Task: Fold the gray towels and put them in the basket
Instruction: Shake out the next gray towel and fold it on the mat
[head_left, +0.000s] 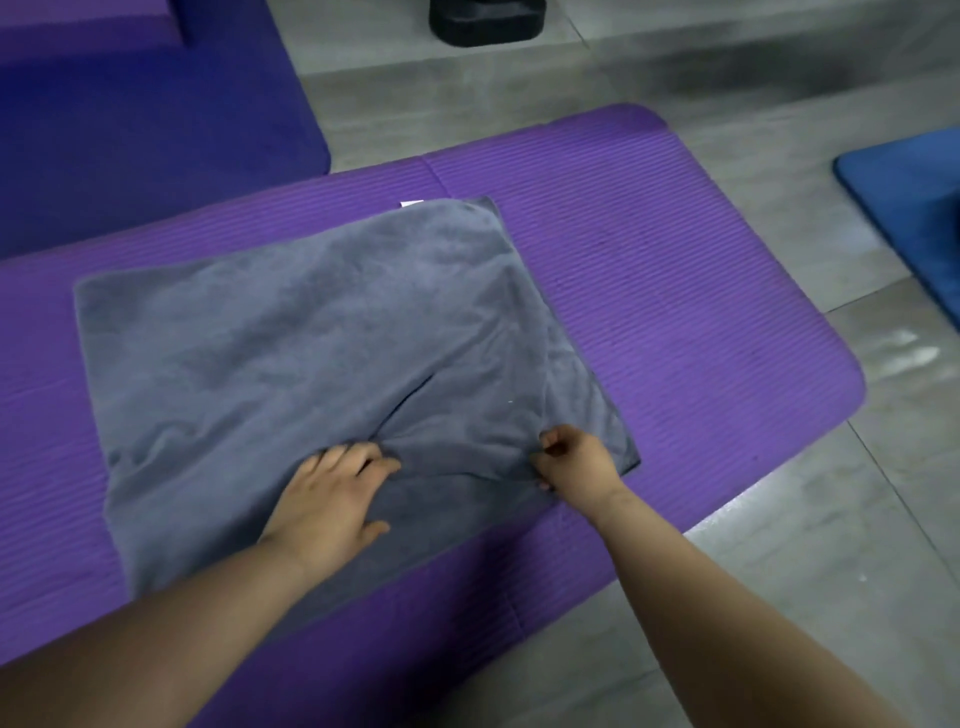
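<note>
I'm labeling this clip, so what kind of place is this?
Probably an exercise or yoga room: a ribbed purple mat lies on gray floor tiles, with a blue mat and a darker purple mat nearby.

The left hand (332, 499) and right hand (576, 462) are bare, as are both forearms (691, 587).

The scene is lit dimly and evenly; soft shadows are cast only in the creases of the towel (322, 332). A pale glare is seen on the floor (904, 353) at right. Lines are bent near the edges, and detail is softened throughout.
</note>
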